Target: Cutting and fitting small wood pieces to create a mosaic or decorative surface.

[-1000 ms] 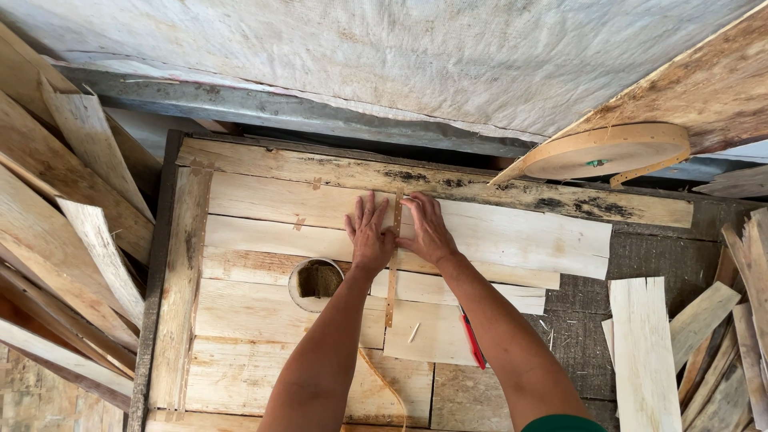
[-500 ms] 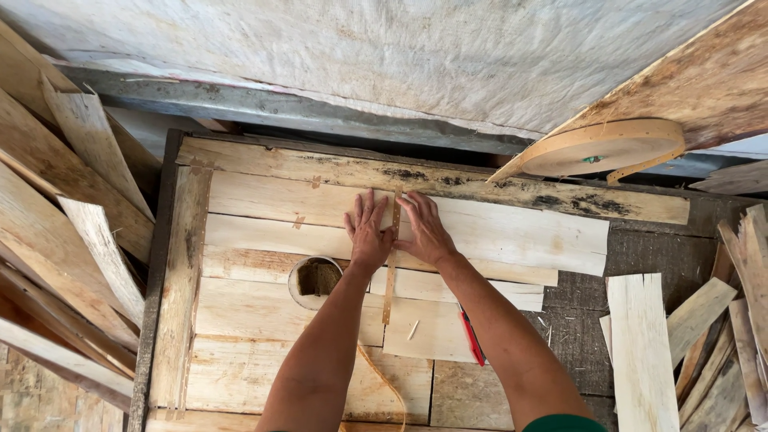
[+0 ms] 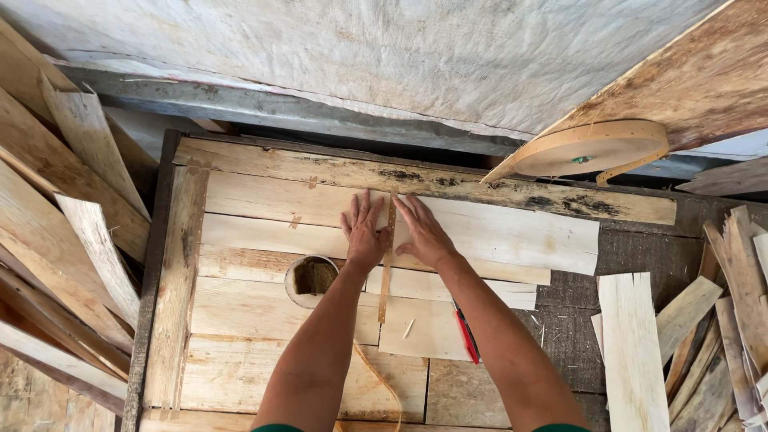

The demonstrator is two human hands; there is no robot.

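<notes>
At frame centre, a thin pale wooden strip (image 3: pixel 387 264) is being pressed onto the plank worktop (image 3: pixel 240 320) between left hand (image 3: pixel 364 230) and right hand (image 3: pixel 422 230), grips spread flat; fastening it seemingly calls for steady alignment.

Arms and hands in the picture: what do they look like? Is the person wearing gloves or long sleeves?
No gloves. The left hand and the right hand are bare, with no rings, watch or bands that show. Both forearms are bare too, all the way down the picture. Only a thin edge of green sleeve peeks in at the bottom by each arm, so the sleeves look short.
</notes>
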